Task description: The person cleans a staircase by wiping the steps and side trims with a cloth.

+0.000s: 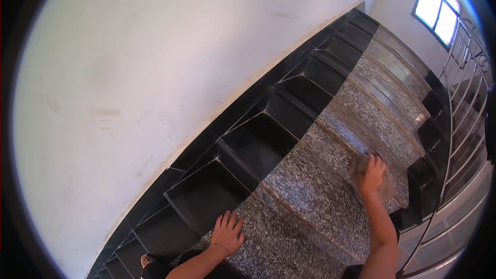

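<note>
My right hand (372, 172) presses a greyish-brown cloth (359, 166) against the edge and riser of a speckled granite stair step (329, 170). Part of the cloth spreads beneath and beside the hand, its fingers closed on it. Lower and to the left, my left hand (228, 233) rests flat with fingers spread, near the border between the speckled granite and the black stone tile (209, 190). A thin bracelet circles the left wrist. Nothing shows in the left hand.
A white wall (135, 85) with scuff marks runs along the left, above a black skirting. A metal stair railing (449, 135) borders the right side. More steps climb towards a window (438, 6) at upper right. Part of a bare foot (145, 260) shows at lower left.
</note>
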Demonstrator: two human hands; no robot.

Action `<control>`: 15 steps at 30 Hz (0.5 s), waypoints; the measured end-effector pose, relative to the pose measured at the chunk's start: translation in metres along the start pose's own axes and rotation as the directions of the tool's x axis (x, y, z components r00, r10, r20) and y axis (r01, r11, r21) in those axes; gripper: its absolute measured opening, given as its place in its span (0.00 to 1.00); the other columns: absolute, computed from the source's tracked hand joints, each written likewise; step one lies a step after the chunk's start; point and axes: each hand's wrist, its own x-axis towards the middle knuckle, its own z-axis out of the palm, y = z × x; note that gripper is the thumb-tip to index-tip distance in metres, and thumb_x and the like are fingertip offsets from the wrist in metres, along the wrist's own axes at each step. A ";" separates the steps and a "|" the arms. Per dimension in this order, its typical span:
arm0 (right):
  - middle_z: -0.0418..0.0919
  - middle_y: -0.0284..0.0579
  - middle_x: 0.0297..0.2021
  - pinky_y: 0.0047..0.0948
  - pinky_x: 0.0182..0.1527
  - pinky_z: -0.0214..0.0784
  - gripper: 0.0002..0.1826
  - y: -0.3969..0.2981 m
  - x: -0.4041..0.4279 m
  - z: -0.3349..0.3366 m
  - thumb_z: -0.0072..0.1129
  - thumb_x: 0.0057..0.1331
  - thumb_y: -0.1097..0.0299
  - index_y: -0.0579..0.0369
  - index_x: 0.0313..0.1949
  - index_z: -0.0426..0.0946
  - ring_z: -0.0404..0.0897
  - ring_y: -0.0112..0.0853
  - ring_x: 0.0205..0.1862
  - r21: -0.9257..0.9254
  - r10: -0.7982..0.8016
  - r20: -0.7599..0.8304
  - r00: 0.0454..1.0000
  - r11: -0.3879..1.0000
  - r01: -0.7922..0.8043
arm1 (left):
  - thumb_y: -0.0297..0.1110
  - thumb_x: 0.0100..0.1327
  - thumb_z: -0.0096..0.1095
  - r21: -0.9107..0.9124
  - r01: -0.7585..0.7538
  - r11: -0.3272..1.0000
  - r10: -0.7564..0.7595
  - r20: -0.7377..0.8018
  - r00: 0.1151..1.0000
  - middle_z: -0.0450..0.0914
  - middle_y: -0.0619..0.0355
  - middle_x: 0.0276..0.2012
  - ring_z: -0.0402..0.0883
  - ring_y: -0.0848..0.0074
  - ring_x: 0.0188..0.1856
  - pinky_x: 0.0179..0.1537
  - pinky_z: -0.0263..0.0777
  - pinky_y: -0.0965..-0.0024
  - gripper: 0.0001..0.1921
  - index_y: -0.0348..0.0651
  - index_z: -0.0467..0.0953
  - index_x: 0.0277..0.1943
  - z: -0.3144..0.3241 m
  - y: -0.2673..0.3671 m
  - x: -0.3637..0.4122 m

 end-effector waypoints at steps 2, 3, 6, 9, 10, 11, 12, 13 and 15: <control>0.66 0.46 0.55 0.45 0.54 0.70 0.40 -0.050 0.027 0.021 0.69 0.44 0.69 0.44 0.60 0.64 0.65 0.51 0.58 0.020 -0.084 -0.038 0.996 0.996 0.085 | 0.49 0.68 0.45 -0.015 0.008 1.000 -0.008 -0.002 1.000 0.59 0.46 0.70 0.51 0.54 0.73 0.71 0.44 0.50 0.29 0.45 0.62 0.69 -0.002 0.000 -0.001; 0.66 0.47 0.55 0.45 0.52 0.72 0.40 -0.076 0.038 0.028 0.69 0.45 0.68 0.45 0.60 0.63 0.65 0.51 0.57 0.034 -0.110 -0.061 0.992 0.993 0.112 | 0.49 0.68 0.45 -0.030 0.004 1.000 -0.004 -0.003 1.000 0.59 0.46 0.70 0.51 0.54 0.72 0.71 0.44 0.50 0.29 0.45 0.62 0.69 -0.003 0.000 -0.001; 0.66 0.46 0.57 0.43 0.47 0.77 0.36 -0.143 0.072 0.057 0.66 0.51 0.65 0.47 0.61 0.63 0.64 0.52 0.59 0.032 -0.195 -0.123 0.973 0.979 0.200 | 0.48 0.68 0.45 -0.025 0.003 1.000 -0.003 -0.014 1.000 0.60 0.46 0.69 0.53 0.54 0.72 0.70 0.46 0.50 0.29 0.45 0.63 0.68 -0.007 0.000 0.000; 0.64 0.46 0.60 0.40 0.46 0.78 0.31 -0.202 0.097 0.087 0.58 0.58 0.68 0.48 0.62 0.63 0.62 0.53 0.63 -0.058 -0.252 -0.142 0.957 0.968 0.246 | 0.48 0.67 0.48 -0.077 -0.016 0.997 0.010 -0.073 0.997 0.62 0.46 0.67 0.55 0.53 0.71 0.69 0.47 0.48 0.28 0.47 0.65 0.67 0.000 -0.003 -0.002; 0.62 0.47 0.63 0.39 0.46 0.78 0.30 -0.223 0.106 0.092 0.54 0.61 0.69 0.48 0.64 0.63 0.61 0.53 0.64 -0.086 -0.331 -0.115 0.936 0.942 0.323 | 0.48 0.67 0.48 -0.076 0.000 0.997 -0.005 -0.072 0.997 0.62 0.46 0.67 0.55 0.53 0.71 0.69 0.47 0.48 0.28 0.47 0.65 0.67 0.001 -0.005 -0.001; 0.60 0.47 0.65 0.37 0.47 0.78 0.30 -0.241 0.112 0.098 0.51 0.63 0.71 0.48 0.66 0.62 0.59 0.54 0.66 -0.112 -0.408 -0.087 0.909 0.910 0.398 | 0.48 0.67 0.48 -0.104 -0.001 0.995 -0.007 -0.074 0.997 0.63 0.46 0.67 0.55 0.53 0.71 0.69 0.48 0.48 0.27 0.47 0.66 0.66 0.003 -0.005 -0.002; 0.60 0.47 0.65 0.37 0.47 0.78 0.30 -0.253 0.117 0.106 0.51 0.63 0.71 0.48 0.66 0.62 0.59 0.54 0.66 -0.103 -0.421 -0.090 0.903 0.906 0.412 | 0.48 0.67 0.48 -0.136 0.000 0.991 -0.011 -0.079 0.997 0.63 0.46 0.67 0.55 0.53 0.71 0.69 0.48 0.48 0.27 0.47 0.66 0.66 0.005 -0.004 -0.002; 0.57 0.48 0.67 0.37 0.47 0.78 0.31 -0.265 0.122 0.115 0.51 0.63 0.70 0.48 0.67 0.61 0.57 0.53 0.68 -0.158 -0.509 -0.106 0.855 0.857 0.491 | 0.48 0.67 0.48 -0.137 0.016 0.990 -0.028 -0.080 0.996 0.63 0.46 0.67 0.55 0.53 0.71 0.69 0.48 0.48 0.27 0.47 0.66 0.66 0.005 -0.005 0.000; 0.54 0.48 0.69 0.36 0.48 0.78 0.32 -0.287 0.130 0.131 0.51 0.63 0.70 0.48 0.68 0.59 0.55 0.53 0.70 -0.204 -0.601 -0.120 0.790 0.794 0.573 | 0.48 0.68 0.46 -0.163 -0.006 0.987 -0.002 -0.049 0.999 0.63 0.47 0.67 0.55 0.54 0.71 0.69 0.49 0.48 0.27 0.48 0.65 0.67 0.006 -0.007 0.002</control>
